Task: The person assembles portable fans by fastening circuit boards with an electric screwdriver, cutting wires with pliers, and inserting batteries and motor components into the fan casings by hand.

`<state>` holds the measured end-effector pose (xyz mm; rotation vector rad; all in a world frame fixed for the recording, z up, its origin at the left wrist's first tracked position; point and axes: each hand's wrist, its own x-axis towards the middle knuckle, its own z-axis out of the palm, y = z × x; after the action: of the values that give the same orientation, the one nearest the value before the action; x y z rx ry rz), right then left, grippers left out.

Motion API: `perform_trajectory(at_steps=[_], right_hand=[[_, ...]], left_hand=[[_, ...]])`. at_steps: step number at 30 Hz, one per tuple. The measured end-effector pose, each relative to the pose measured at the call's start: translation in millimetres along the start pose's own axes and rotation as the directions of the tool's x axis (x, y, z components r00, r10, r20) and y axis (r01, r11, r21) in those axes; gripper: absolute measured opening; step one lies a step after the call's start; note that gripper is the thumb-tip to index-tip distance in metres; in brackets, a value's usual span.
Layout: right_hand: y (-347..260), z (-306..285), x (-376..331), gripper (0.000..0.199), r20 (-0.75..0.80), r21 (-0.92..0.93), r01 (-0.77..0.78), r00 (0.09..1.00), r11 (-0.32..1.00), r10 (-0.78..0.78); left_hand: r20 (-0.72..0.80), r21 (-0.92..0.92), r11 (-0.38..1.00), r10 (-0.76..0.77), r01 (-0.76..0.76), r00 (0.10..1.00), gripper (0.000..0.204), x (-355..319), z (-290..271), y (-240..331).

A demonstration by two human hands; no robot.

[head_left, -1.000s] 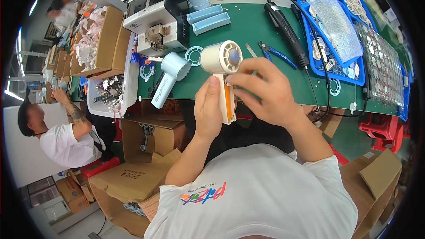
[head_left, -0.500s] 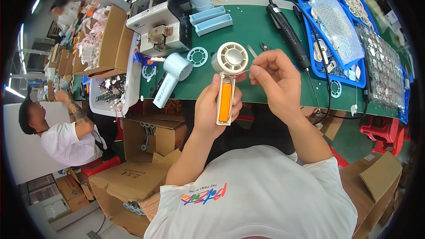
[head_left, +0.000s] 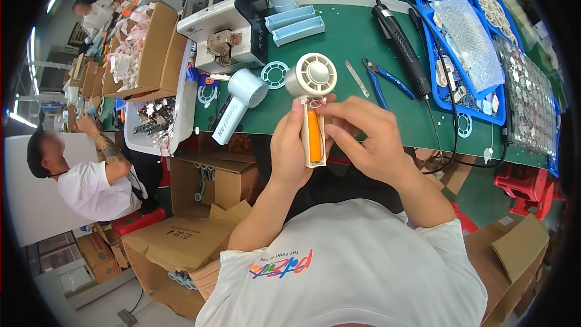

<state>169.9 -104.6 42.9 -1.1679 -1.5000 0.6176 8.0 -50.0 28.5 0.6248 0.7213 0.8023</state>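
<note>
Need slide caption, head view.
Left hand holds cream handheld fan, orange cell exposed; right hand near its red wires.

A cream handheld fan (head_left: 307, 89) is held over the table's (head_left: 357, 30) near edge, its grille (head_left: 315, 72) in full view. The handle (head_left: 305, 127) is open: an orange battery (head_left: 314, 136) lies lengthwise inside, red wires (head_left: 317, 102) apparently bunched at its top.

The blue fan (head_left: 242, 98), carton (head_left: 181, 243) and white shirt (head_left: 357, 260) are lettered.
</note>
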Motion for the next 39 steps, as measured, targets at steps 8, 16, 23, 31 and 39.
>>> perform_trajectory(at_steps=[8, 16, 23, 31, 39], right_hand=[[4.3, 6.7, -6.9, 0.04, -0.038, -0.025, -0.031, 0.999, 0.999, 0.03], [-6.6, 10.0, -6.7, 0.051, 0.011, 0.016, -0.165, 0.986, 0.986, 0.165], [1.8, 7.7, -11.0, 0.059, 0.067, 0.179, -0.23, 0.973, 0.957, 0.222], [-2.9, 13.8, -7.1, 0.056, 0.074, 0.168, -0.243, 0.969, 0.955, 0.234], [5.7, 12.9, -8.9, 0.055, 0.067, 0.134, -0.148, 0.988, 0.98, 0.14]], left_hand=[[0.061, 0.141, 0.984, 0.104, -0.111, 0.993, 0.058, 1.3, -5.5, -6.7], [0.037, 0.281, 0.919, 0.277, -0.276, 0.96, 0.053, 3.1, 5.5, -5.2], [0.017, 0.248, 0.919, 0.314, -0.308, 0.949, 0.035, 9.1, -0.4, -19.2], [0.065, 0.272, 0.902, 0.33, -0.335, 0.942, 0.034, 3.3, -5.5, -12.2], [0.118, 0.289, 0.898, 0.31, -0.331, 0.944, 0.036, 7.8, -10.1, -8.6]])
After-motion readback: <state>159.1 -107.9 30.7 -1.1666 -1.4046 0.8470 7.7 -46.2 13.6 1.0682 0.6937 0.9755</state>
